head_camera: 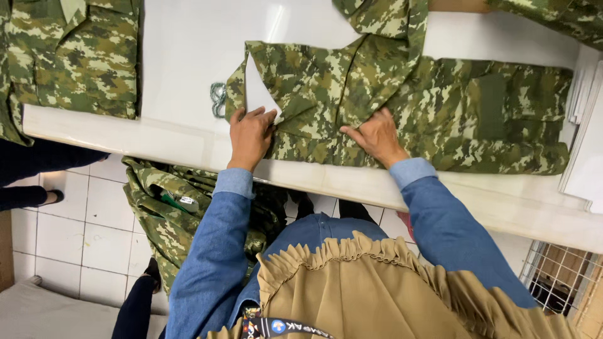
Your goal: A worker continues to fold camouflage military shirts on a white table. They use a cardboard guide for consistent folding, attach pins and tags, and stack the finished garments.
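Note:
A green camouflage shirt (440, 107) lies spread on the white table (188, 56), with a white card (257, 94) slipped under its left fold. My left hand (250, 135) rests flat on the shirt's left edge, fingertips touching the card. My right hand (379, 137) presses on the cloth near the shirt's middle, fingers spread along a folded flap. Both arms wear blue denim sleeves.
Another camouflage shirt (75, 59) lies at the table's far left. Small metal scissors (218, 99) sit beside the card. A pile of camouflage cloth (169, 207) hangs below the table edge. White sheets (587, 125) are stacked at the right. A wire basket (562, 279) stands low right.

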